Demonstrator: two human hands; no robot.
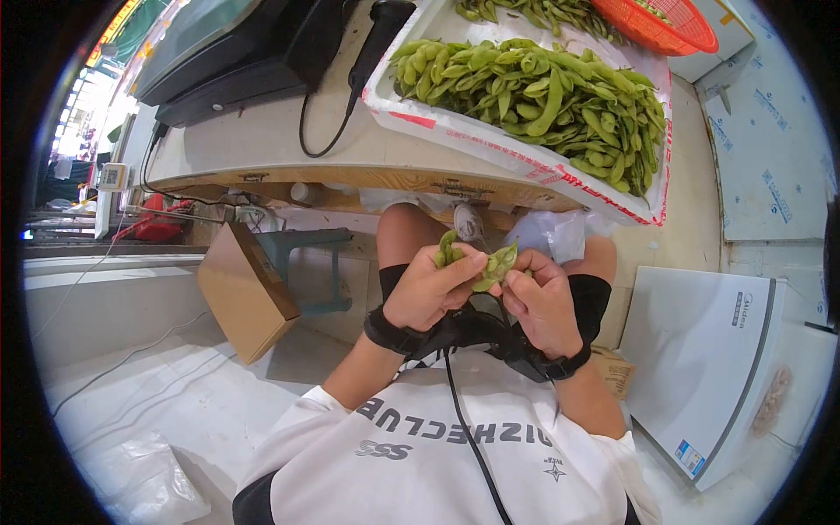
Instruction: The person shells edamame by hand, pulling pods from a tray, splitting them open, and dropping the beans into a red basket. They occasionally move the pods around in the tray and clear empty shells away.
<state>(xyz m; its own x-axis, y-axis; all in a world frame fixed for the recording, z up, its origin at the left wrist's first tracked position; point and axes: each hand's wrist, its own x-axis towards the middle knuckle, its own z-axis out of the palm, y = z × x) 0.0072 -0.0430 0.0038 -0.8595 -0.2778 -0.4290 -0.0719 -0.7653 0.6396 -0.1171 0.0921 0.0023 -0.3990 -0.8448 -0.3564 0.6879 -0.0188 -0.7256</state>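
My left hand (430, 289) is closed around a few green soybean pods (448, 250), which stick up past the thumb and forefinger. Between both hands a split-looking soybean pod (499, 262) shows its pale inside. My right hand (544, 302) pinches the right end of that pod with thumb and fingers. Both hands are close together above my lap, below the table's front edge. A large heap of soybean pods (542, 96) fills the near part of a white foam box (490, 140) on the table.
An orange-red basket (674, 31) stands at the box's far right corner. A black machine (254, 57) and a corded black handheld device (376, 44) occupy the table's left. A cardboard box (245, 293), a green stool (324, 271) and a white fridge (700, 350) flank me.
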